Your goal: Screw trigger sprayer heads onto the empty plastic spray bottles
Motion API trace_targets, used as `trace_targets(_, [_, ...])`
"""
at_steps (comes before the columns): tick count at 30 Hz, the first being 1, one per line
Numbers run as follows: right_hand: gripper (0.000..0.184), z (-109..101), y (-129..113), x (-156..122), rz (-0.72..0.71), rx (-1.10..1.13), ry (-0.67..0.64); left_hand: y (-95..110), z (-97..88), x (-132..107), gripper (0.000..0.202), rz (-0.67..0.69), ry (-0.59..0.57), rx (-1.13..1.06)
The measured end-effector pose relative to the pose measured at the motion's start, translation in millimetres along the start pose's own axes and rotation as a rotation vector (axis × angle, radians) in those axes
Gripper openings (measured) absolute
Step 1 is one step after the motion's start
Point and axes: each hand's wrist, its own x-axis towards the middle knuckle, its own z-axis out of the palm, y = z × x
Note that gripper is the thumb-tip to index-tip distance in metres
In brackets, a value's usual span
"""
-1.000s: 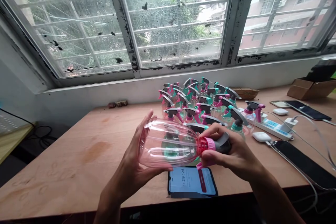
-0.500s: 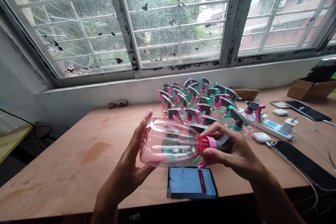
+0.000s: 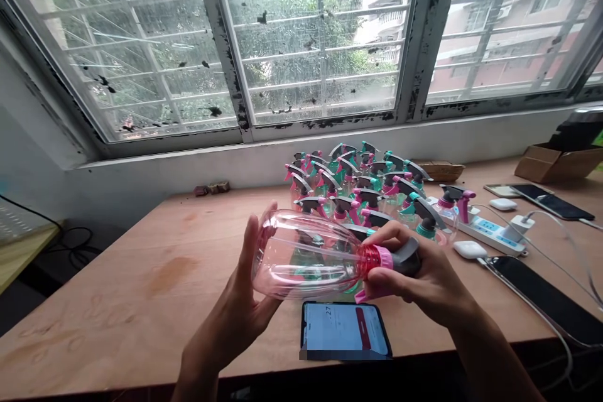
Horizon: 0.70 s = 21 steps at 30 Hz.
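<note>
A clear pink spray bottle [image 3: 306, 257] lies sideways in the air between my hands, its base to the left and its pink-and-grey spray head to the right. My left hand [image 3: 240, 301] cups the base, with fingers behind it and the thumb below. Closed around the pink collar and the grey head is my right hand [image 3: 419, 276]. The pink trigger points down beneath the right fingers. Under the bottle, a phone [image 3: 336, 326] with a lit screen rests near the table's front edge. Through the clear wall, parts of other bottles show.
Behind stand several spray bottles [image 3: 348, 182] with pink or green heads, packed together. To the right are a power strip [image 3: 494, 230], white earbud cases, cables and a dark phone [image 3: 546, 295]. A cardboard box [image 3: 556, 162] and a woven basket [image 3: 440, 171] sit farther back, below the window.
The bottle and both hands have shifted very slightly right. My left hand has turned a little on the base, with its fingers lower. The phone's displayed number has advanced.
</note>
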Motion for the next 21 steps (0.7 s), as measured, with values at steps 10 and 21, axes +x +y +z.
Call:
trace_targets(10, [0.029,1.4,-2.2,1.1,0.027,-0.025,0.007,0.9,1.2,3.3,0.087,-0.028,-0.009,0.030])
trace_targets(21, [0.032,5.3,0.4,1.7,0.091,0.052,-0.016,3.5,-6.9,1.8,0.109,-0.023,-0.016,0.093])
